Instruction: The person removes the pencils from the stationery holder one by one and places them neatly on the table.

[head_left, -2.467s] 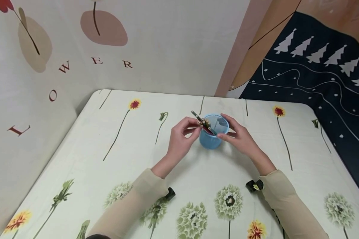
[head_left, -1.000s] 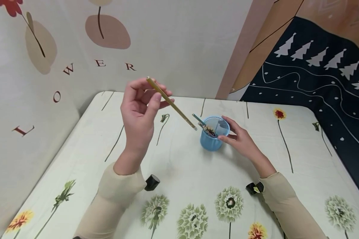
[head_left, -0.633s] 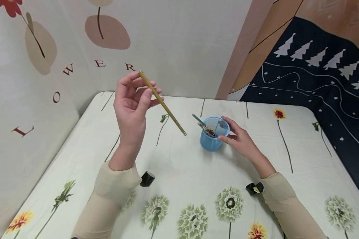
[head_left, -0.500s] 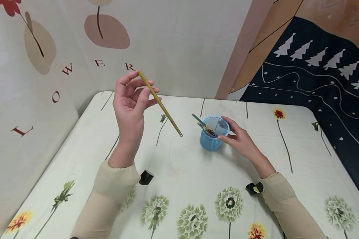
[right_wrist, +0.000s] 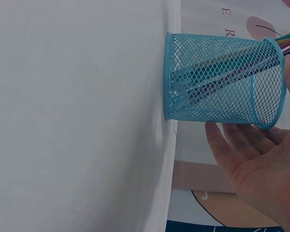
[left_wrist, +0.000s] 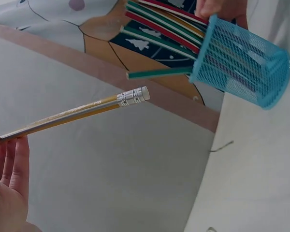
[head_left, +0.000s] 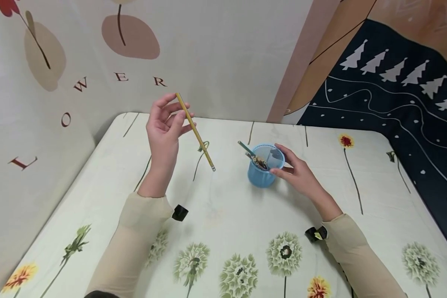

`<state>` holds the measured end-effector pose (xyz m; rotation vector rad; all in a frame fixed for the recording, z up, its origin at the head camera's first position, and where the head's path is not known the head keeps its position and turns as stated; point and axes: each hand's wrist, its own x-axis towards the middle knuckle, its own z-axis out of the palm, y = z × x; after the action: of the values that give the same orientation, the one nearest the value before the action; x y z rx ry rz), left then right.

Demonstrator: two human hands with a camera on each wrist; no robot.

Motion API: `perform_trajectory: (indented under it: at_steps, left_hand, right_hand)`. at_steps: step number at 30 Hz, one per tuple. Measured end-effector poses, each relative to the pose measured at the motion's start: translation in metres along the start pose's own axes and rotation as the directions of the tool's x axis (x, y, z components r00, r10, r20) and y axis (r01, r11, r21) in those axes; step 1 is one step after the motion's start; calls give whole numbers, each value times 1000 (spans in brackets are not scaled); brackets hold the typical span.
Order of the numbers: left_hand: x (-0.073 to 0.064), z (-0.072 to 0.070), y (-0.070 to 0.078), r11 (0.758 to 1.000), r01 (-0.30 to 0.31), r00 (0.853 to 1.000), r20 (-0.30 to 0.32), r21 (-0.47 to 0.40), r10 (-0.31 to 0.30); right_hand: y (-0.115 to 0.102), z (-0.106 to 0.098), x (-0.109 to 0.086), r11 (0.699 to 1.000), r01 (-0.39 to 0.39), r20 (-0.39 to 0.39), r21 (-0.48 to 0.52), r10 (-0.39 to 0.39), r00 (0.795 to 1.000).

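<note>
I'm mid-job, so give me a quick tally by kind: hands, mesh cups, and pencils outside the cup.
Hands: 2, the left hand and the right hand
Mesh cups: 1, the blue cup
Pencils outside the cup: 1, the yellow pencil
Total: 4
Not counted: the pencils inside the cup, which overlap too much.

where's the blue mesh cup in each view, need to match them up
Head: blue mesh cup, just right of centre, mouth up.
Left wrist: cup at upper right, sideways, mouth left.
Right wrist: cup at upper right, sideways, mouth right.
Shared landmark: pencils sticking out of its mouth.
</note>
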<state>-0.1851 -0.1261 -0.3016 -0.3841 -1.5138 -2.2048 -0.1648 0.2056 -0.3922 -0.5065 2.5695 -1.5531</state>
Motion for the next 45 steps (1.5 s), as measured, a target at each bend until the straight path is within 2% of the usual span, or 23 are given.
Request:
perform_trajectory:
  at_steps: [6, 11, 17, 22, 33, 39, 45]
  left_hand:
    - [5, -7, -21, 993, 98, 995, -21, 62, -97]
    - [8, -12, -38, 981, 172, 985, -41, 91, -169]
    - [11, -16, -56, 962, 231, 973, -51, 144, -226]
    - [12, -17, -68, 937, 276, 961, -46, 213, -273]
    - [16, -14, -92, 885, 372, 924, -16, 281, -383]
    - [16, -11, -105, 839, 404, 904, -20, 364, -427]
    - [16, -8, -113, 797, 413, 893, -24, 440, -450]
  right_hand:
    - [0, 0, 0, 1000, 0, -7, -1, 0, 1000]
    - [0, 0, 0, 1000, 2, -6, 1, -2, 1000]
    - [1, 0, 0, 1000, 1, -5, 5, -1, 1000]
    - [1, 1, 1, 1000, 2, -7, 5, -2, 1000]
    - [1, 0, 0, 1000, -4, -7, -4, 4, 1000]
    - [0, 1, 0, 1000, -6, -4, -6, 6, 1000]
    - [0, 0, 0, 1000, -7, -6, -6, 7, 1000]
